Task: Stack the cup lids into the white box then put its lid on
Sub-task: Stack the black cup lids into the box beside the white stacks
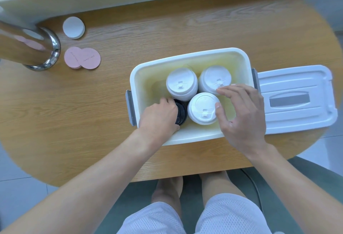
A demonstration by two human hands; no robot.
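Lowering black lids (181,113) in clenched left hand (159,114) into white box (189,56)'s near-left gap | steadying white stacks (203,108), right hand (241,111) released | box lid (297,98) waiting, desk's right edge

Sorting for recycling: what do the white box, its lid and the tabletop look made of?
White box: seemingly smooth moulded plastic, with rounded rim and slightly translucent walls. Box lid: the same glossy plastic, with moulded ridges. Tabletop: wood or wood-look laminate, matt, with visible grain.
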